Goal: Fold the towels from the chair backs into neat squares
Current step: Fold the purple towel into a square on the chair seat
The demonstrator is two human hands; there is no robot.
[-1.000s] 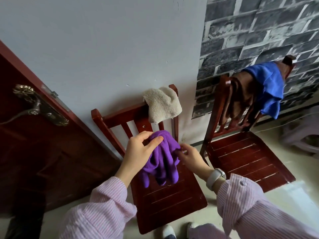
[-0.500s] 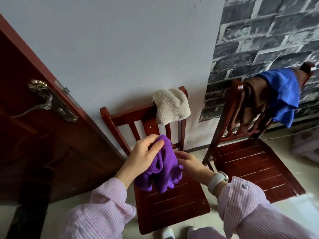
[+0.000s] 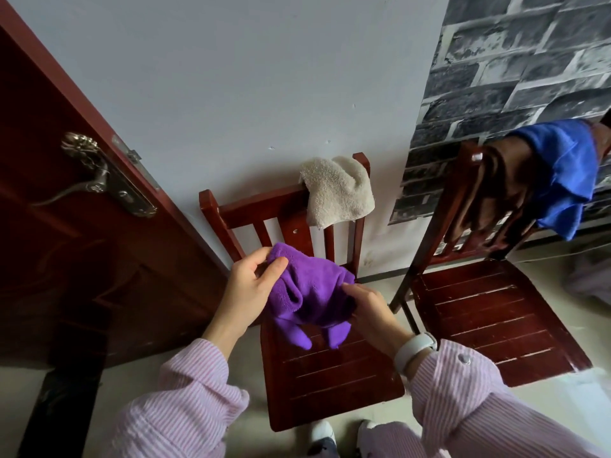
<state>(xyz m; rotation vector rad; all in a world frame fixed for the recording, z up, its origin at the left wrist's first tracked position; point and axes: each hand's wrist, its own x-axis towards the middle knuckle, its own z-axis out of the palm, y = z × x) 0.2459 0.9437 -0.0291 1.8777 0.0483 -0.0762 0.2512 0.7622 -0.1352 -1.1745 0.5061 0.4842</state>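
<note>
Both grips, left hand [image 3: 251,285] and right hand [image 3: 370,309], pinching purple towel [image 3: 314,292]

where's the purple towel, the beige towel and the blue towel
purple towel [image 3: 314,292], head view, middle of the bunched cloth between both hands
beige towel [image 3: 337,193], head view, middle of its hanging front
blue towel [image 3: 562,166], head view, centre of the draped cloth
</note>
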